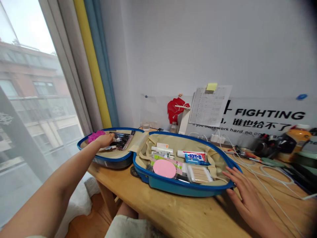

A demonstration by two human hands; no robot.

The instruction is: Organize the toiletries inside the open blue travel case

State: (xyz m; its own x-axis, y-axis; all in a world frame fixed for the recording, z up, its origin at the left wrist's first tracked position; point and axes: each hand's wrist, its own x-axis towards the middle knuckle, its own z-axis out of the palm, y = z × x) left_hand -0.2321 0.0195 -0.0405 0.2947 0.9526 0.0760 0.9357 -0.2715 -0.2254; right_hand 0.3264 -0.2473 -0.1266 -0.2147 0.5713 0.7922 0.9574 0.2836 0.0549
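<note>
While the opened suitcase [178,189] lies on the table [170,206], left hand [106,140] is at packets [125,140] inside, grip not discernible; right hand [244,191] spreads wide at its rim. White cables [279,182] and orange bottle [293,142] clutter the right.

Open blue suitcase [170,189] on wooden worktop [158,210]. Person's left hand [106,140] reaches into one half, at dark packaged items [122,140]; grip unclear. Magenta puff [93,136] beside left wrist. Right hand [244,190], fingers spread, at other half's rim. Nearer right hand: blue-and-white tube [194,157], pink oval [164,168], pack of thin sticks [200,174].
</note>
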